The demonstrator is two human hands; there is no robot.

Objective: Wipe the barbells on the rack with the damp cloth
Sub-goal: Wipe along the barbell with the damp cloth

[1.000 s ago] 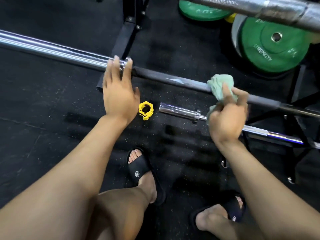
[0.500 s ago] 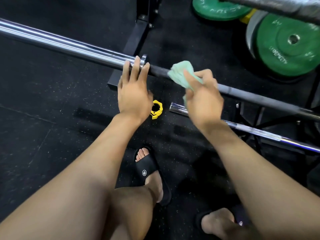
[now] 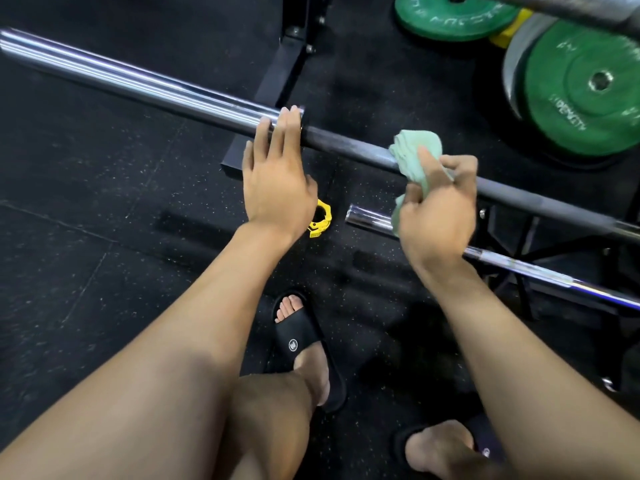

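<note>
Overhead | barbell (image 3: 145, 83): glossy chrome sleeve left, dull dark shaft right, slanting across speckled black rubber floor (image 3: 86, 220) | left hand (image 3: 277, 174): fingers together, flat on the sleeve collar | right hand (image 3: 436, 216): fingers clamped on bunched pale-green cloth (image 3: 414, 152) pressed to the shaft | round green plates (image 3: 585, 95) top right corner

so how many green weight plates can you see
2: one green plate lies flat on the floor at top centre, another green plate stands tilted at the right edge. More may sit hidden behind it.
</note>
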